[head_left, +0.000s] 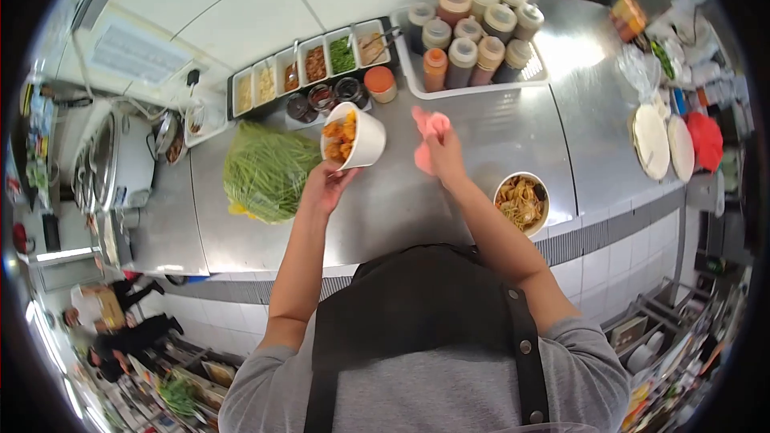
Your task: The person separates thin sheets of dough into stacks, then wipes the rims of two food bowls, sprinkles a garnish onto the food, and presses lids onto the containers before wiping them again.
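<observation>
My left hand [325,184] grips a white paper bowl [369,140] from below. The bowl is tilted and has orange-brown fried pieces [341,138] inside. My right hand [443,154] is closed on a pink cloth [423,156] over the steel counter. A second bowl, holding noodles [521,202], stands on the counter beside my right forearm. Left of my left hand lies a plastic bag of green vegetables [269,172].
Behind my hands are a topping rack [315,62], dark jars [323,99], an orange-lidded jar [380,84] and a white tray [473,90] of squeeze bottles. Round white lids [650,142] lie right, a cooker [120,160] left. Two people [100,309] are at far lower left.
</observation>
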The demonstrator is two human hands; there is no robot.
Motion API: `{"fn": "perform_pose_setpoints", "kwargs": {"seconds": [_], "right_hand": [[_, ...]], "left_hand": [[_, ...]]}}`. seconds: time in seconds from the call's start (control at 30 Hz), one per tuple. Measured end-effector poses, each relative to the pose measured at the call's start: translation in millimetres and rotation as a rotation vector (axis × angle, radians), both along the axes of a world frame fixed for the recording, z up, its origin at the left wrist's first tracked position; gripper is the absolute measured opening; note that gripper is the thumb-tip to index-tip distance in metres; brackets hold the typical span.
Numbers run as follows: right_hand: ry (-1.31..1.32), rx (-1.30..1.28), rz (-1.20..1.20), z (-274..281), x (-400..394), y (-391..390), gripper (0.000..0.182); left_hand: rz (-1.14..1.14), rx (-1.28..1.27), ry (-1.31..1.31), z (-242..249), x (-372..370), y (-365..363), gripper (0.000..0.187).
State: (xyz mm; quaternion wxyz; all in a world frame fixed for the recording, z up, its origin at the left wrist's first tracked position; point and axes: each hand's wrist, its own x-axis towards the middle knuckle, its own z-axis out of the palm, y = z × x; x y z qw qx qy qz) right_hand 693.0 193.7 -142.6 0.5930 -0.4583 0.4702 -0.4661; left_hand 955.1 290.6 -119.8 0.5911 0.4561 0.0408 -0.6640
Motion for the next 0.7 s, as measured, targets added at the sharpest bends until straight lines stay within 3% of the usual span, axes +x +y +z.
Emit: {"fn": "perform_pose_setpoints", "kwargs": {"seconds": [0.1, 0.2, 0.23, 0.27, 0.33, 0.4, 0.47, 0.53, 0.57, 0.6, 0.67, 0.7], "right_hand": [[0.000, -0.147, 0.073, 28.6, 18.4, -17.8, 0.027], [0.017, -0.062, 0.233, 37.5, 49.4, -15.4, 0.028], [-0.112, -0.138, 0.270, 30.5, 65.7, -5.0, 0.031], [-0.241, -0.217, 0.312, 22.8, 75.4, 6.4, 0.034], [0.021, -0.264, 0.117, 10.7, 85.4, 40.8, 0.042], [0.151, -0.350, 0.147, -19.0, 83.8, 72.0, 0.058], [0.280, -0.514, 0.625, -72.1, 63.7, 89.2, 0.070], [0.692, -0.779, 0.821, -58.5, 38.4, 112.4, 0.072], [0.702, -0.800, 0.841, -32.8, 32.7, 107.5, 0.072], [0.715, -0.741, 0.999, 6.0, 27.9, 103.1, 0.061], [0.742, -0.692, 1.177, 74.3, 28.2, 80.9, 0.050], [0.681, -0.448, 1.432, 106.7, 37.1, 50.5, 0.042]], "left_hand": [[-0.069, -0.048, -0.048, 13.5, 10.9, 3.9, 0.064], [-0.033, 0.009, -0.147, 19.2, 9.7, 5.0, 0.064], [-0.032, 0.020, -0.208, 17.6, 6.5, 4.6, 0.047], [-0.034, 0.013, -0.211, 10.6, 2.3, 4.6, 0.047], [0.161, 0.040, -0.257, -5.1, -9.7, 5.3, 0.011], [0.223, 0.011, -0.275, -5.7, -24.4, 4.1, 0.007], [0.215, -0.066, -0.281, -28.8, -20.5, 9.0, 0.004], [0.208, -0.069, -0.310, -18.7, -30.2, 10.0, 0.004], [0.179, -0.055, -0.346, -13.8, -34.8, 9.9, 0.005], [0.204, -0.067, -0.335, -13.1, -37.2, 8.7, 0.005], [0.023, 0.010, -0.462, -12.7, -39.1, 5.7, 0.006], [-0.012, 0.047, -0.495, -11.7, -39.2, 5.6, 0.005]]}}
